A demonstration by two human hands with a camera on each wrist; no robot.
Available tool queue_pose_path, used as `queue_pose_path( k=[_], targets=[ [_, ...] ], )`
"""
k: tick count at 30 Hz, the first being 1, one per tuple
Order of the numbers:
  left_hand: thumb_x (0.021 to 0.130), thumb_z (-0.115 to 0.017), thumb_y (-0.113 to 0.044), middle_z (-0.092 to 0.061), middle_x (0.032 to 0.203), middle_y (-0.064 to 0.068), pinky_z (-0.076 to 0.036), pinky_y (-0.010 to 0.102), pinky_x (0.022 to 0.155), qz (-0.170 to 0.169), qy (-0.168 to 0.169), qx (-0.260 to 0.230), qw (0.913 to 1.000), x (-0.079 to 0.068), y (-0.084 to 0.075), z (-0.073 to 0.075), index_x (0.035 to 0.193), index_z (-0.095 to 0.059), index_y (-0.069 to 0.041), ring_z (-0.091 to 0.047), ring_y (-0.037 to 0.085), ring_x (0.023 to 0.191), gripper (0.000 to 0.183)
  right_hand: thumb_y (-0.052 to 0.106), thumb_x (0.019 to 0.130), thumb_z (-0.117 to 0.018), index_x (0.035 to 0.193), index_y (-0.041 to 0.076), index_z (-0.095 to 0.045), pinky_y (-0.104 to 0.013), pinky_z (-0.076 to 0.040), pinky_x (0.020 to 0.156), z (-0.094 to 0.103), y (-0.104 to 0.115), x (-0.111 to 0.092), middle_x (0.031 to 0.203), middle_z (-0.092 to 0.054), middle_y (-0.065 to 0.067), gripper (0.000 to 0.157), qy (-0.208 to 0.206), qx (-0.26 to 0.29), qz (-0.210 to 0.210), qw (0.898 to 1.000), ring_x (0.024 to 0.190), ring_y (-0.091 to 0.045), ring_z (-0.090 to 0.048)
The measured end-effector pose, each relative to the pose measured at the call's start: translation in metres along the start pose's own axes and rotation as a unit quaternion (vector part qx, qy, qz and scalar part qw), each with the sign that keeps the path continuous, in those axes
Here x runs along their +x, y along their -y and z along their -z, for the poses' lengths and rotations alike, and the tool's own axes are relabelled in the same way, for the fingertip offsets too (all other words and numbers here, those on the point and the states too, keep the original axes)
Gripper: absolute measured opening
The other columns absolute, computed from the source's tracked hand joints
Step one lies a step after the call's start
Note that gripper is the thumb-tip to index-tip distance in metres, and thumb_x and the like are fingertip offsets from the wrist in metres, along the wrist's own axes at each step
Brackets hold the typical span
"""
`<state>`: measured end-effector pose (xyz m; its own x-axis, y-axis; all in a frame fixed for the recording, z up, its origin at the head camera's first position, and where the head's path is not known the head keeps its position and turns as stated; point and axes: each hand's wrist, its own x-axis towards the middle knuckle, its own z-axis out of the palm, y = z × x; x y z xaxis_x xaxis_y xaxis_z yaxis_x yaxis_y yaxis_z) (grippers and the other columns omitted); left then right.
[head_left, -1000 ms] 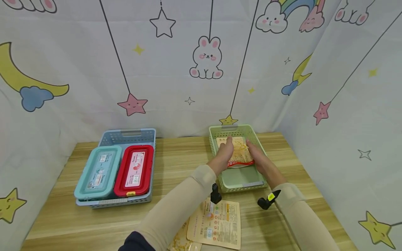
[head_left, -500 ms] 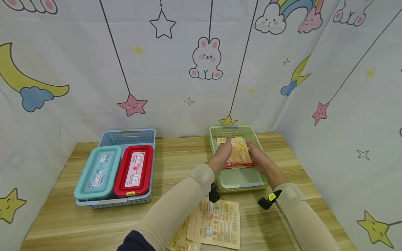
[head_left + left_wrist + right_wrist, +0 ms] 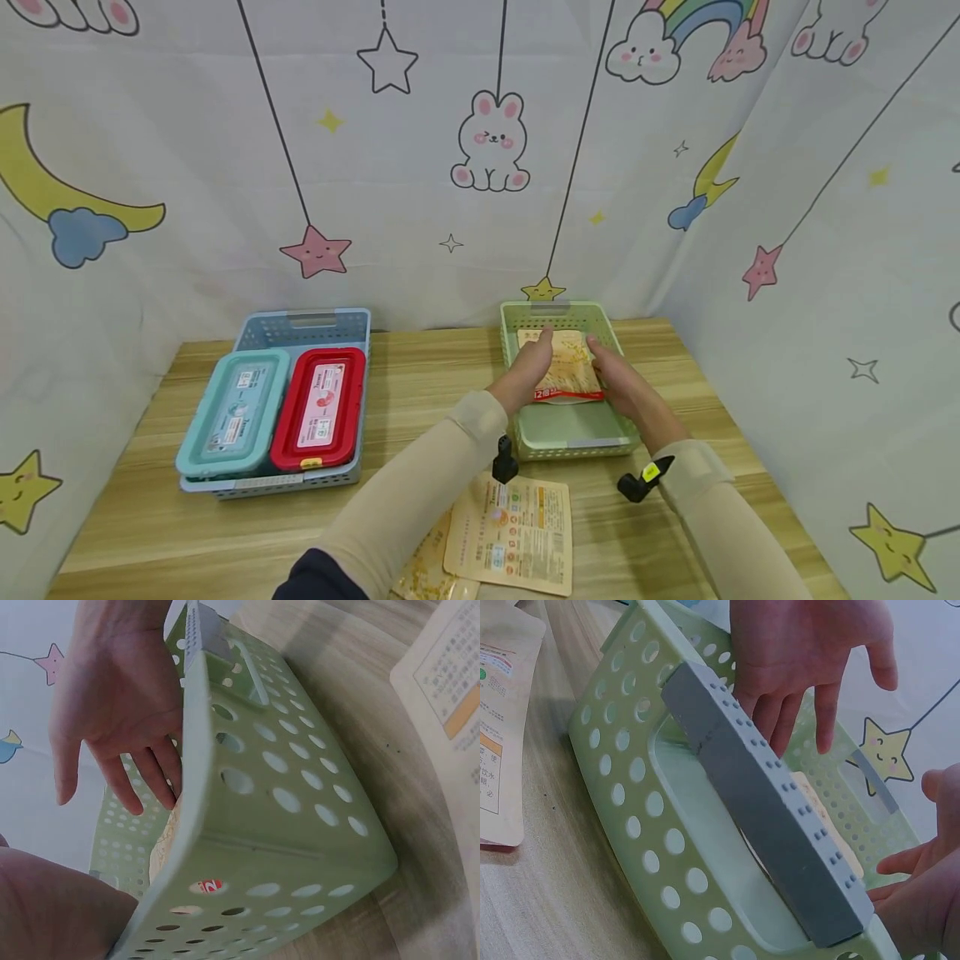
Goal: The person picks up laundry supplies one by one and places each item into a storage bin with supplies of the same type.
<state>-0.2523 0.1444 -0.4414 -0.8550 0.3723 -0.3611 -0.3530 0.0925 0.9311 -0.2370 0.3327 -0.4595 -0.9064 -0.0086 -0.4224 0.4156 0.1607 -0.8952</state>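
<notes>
**Around the packet [image 3: 572,369] within the green basket [image 3: 577,456]: two straight-fingered hands**

At left, the blue basket [image 3: 303,335], holding a teal box [image 3: 235,414] and a red box [image 3: 321,408], stands well apart from the hands and appears at little risk. At centre, the left sleeve [image 3: 420,479] crosses above two loose packets [image 3: 517,533] on the table [image 3: 427,375]; a forearm carried too low could drag them askew. At right, the packet lies toward the green basket's far end, red edge nearest the person. Likely faults are a creased or skewed packet, caused by uneven pressure from the two sides, and a shifted basket, caused by a wrist leaning on its rim.

Pose: the left hand [image 3: 528,369] stands at the packet's left side, thumb uppermost, fingers extended and slanting into the basket. The right hand [image 3: 621,379] mirrors it opposite, palm facing palm. Neither is curled round the packet; whether all fingertips touch it cannot be told.
</notes>
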Motion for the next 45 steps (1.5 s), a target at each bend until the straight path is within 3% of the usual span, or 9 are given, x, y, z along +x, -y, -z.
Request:
queue_pose_path(
  k=[5, 11, 15, 18, 22, 26, 34, 39, 45],
  targets=[
    [0.109, -0.029, -0.068, -0.024, 0.174, 0.014, -0.022, 0.056, 0.127, -0.024, -0.035, 0.016, 0.9990, 0.000, -0.001, 0.002, 0.169, -0.022, -0.005, -0.024, 0.038, 0.158, 0.087, 0.055, 0.114, -0.031, 0.169, 0.002, -0.003, -0.061, -0.014, 0.128, -0.004, 0.003, 0.000, 0.174, 0.001, -0.029, 0.082, 0.004, 0.002, 0.007, 1.000, 0.161, -0.043, -0.005],
    [0.106, -0.032, -0.073, -0.036, 0.169, 0.012, -0.030, 0.057, 0.124, -0.065, -0.064, 0.009, 0.9958, -0.005, -0.013, 0.003, 0.166, -0.034, -0.011, -0.035, 0.037, 0.154, 0.087, 0.066, 0.110, -0.029, 0.169, 0.007, 0.006, -0.066, 0.005, 0.126, -0.003, 0.011, -0.008, 0.173, 0.011, -0.027, 0.091, 0.002, -0.037, 0.014, 0.999, 0.159, -0.046, 0.014],
    [0.106, -0.029, -0.074, -0.038, 0.169, 0.008, -0.028, 0.058, 0.124, -0.107, -0.043, 0.016, 0.9932, -0.008, -0.021, 0.009, 0.165, -0.040, -0.016, -0.035, 0.035, 0.154, 0.083, 0.072, 0.107, -0.029, 0.170, 0.010, 0.005, -0.066, 0.008, 0.125, -0.005, 0.018, -0.014, 0.174, 0.008, -0.027, 0.095, 0.012, -0.045, 0.028, 0.999, 0.160, -0.045, 0.013],
    [0.107, -0.026, -0.073, -0.029, 0.173, 0.004, -0.023, 0.058, 0.126, -0.130, -0.020, -0.002, 0.9913, -0.009, -0.025, 0.015, 0.168, -0.034, -0.021, -0.026, 0.032, 0.159, 0.080, 0.075, 0.105, -0.030, 0.171, 0.012, 0.000, -0.066, 0.006, 0.126, -0.009, 0.024, -0.019, 0.175, 0.003, -0.026, 0.095, 0.006, -0.065, 0.033, 0.997, 0.161, -0.045, 0.008],
    [0.107, -0.024, -0.072, -0.022, 0.175, 0.010, -0.025, 0.058, 0.126, -0.133, 0.006, -0.056, 0.9895, -0.013, -0.029, 0.021, 0.171, -0.021, -0.024, -0.023, 0.034, 0.160, 0.080, 0.080, 0.102, -0.031, 0.172, 0.016, -0.007, -0.070, 0.002, 0.124, -0.013, 0.032, -0.028, 0.176, 0.001, -0.020, 0.098, -0.002, -0.108, 0.049, 0.993, 0.161, -0.044, 0.005],
    [0.107, -0.026, -0.072, -0.026, 0.171, 0.023, -0.027, 0.058, 0.125, -0.137, 0.029, -0.084, 0.9865, -0.017, -0.034, 0.027, 0.172, -0.018, -0.020, -0.026, 0.042, 0.157, 0.083, 0.080, 0.101, -0.033, 0.172, 0.012, -0.007, -0.070, -0.001, 0.125, -0.015, 0.038, -0.036, 0.177, 0.002, -0.017, 0.101, -0.013, -0.132, 0.071, 0.989, 0.161, -0.042, 0.004],
    [0.108, -0.024, -0.071, -0.027, 0.171, 0.022, -0.027, 0.055, 0.126, -0.150, 0.054, -0.129, 0.9787, -0.026, -0.033, 0.050, 0.171, -0.018, -0.015, -0.028, 0.041, 0.157, 0.084, 0.076, 0.104, -0.033, 0.172, 0.013, -0.008, -0.069, -0.005, 0.125, -0.023, 0.048, -0.049, 0.177, -0.005, -0.015, 0.096, -0.024, -0.169, 0.109, 0.979, 0.161, -0.042, -0.001],
    [0.108, -0.023, -0.071, -0.025, 0.171, 0.022, -0.029, 0.054, 0.126, -0.158, 0.074, -0.138, 0.9750, -0.034, -0.036, 0.066, 0.171, -0.014, -0.014, -0.030, 0.041, 0.156, 0.085, 0.069, 0.108, -0.035, 0.172, 0.016, -0.009, -0.070, -0.009, 0.125, -0.025, 0.052, -0.055, 0.177, -0.008, -0.014, 0.087, -0.028, -0.190, 0.145, 0.971, 0.161, -0.044, -0.006],
    [0.109, -0.020, -0.069, -0.027, 0.171, 0.022, -0.028, 0.054, 0.126, -0.168, 0.093, -0.119, 0.9742, -0.048, -0.040, 0.086, 0.171, -0.012, -0.016, -0.029, 0.042, 0.156, 0.082, 0.074, 0.105, -0.038, 0.172, 0.026, -0.011, -0.076, -0.016, 0.120, -0.029, 0.055, -0.063, 0.177, -0.010, -0.013, 0.087, -0.045, -0.237, 0.162, 0.957, 0.159, -0.048, -0.011]
  ],
)
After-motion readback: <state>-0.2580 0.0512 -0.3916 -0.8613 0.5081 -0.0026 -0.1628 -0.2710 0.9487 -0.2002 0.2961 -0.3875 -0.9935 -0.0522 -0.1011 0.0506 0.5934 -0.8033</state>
